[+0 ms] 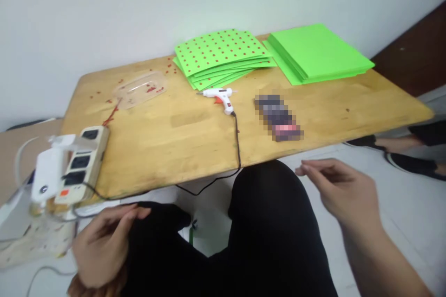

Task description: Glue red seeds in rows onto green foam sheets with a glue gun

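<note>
Left hand (pixel 104 243) and right hand (pixel 348 192) hover short of the tabletop's (pixel 149 148) near edge, each pinched; whether around anything, I can't tell. The glue gun (pixel 223 96) lies farther in; red bits (pixel 151 88) show within a clear tray's (pixel 137 96) rim.

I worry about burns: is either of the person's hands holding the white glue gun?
No, the glue gun lies on the wooden table, apart from the left hand and right hand.
</note>
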`<state>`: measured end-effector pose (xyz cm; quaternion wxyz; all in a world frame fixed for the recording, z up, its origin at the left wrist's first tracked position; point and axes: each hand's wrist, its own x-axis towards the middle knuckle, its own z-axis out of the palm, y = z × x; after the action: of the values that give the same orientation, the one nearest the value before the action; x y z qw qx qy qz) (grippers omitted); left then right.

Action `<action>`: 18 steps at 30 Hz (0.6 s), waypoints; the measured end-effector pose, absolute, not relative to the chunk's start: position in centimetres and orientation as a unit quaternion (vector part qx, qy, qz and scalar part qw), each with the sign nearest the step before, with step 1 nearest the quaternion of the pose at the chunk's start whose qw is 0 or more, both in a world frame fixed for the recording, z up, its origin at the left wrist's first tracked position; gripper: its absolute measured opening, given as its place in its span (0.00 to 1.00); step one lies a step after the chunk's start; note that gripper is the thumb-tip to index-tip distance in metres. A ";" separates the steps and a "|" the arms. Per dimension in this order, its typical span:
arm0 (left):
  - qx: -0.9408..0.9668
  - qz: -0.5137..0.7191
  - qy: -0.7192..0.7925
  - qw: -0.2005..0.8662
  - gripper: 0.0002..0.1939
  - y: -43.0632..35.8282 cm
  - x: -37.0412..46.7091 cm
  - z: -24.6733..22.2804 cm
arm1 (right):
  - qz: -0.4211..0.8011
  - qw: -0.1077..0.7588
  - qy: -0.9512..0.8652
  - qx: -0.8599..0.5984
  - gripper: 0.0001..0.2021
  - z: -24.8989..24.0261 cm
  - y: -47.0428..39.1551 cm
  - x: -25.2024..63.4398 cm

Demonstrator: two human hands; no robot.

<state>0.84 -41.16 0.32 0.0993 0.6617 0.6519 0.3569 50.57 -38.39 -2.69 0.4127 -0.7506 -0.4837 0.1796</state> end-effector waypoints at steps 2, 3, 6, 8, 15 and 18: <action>0.567 0.434 0.670 0.202 0.08 -41.4 2.5 0.2 | 0.242 0.381 -0.564 -0.692 0.06 -3.3 -39.6 48.4; 0.554 0.463 0.651 0.235 0.14 -40.7 3.3 0.4 | 0.246 0.375 -0.608 -0.655 0.06 -3.1 -39.7 47.2; 0.602 0.455 0.580 0.307 0.21 -36.3 5.3 1.5 | 0.194 0.376 -0.696 -0.580 0.07 -1.5 -39.1 43.6; 0.649 0.435 0.563 0.270 0.23 -32.8 5.9 2.0 | 0.170 0.358 -0.725 -0.563 0.09 -0.4 -38.3 42.2; 0.759 0.110 0.635 0.092 0.35 -28.1 6.1 -1.4 | 0.091 0.286 -0.652 -0.697 0.14 1.7 -30.0 48.1; 0.765 0.022 0.635 0.099 0.41 -28.7 6.0 -2.8 | 0.037 0.249 -0.613 -0.749 0.20 3.8 -23.2 52.9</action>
<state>6.00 -28.67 -2.77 0.0991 0.7655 0.6354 0.0225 52.94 -23.17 3.84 0.2486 -0.7489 -0.6132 0.0370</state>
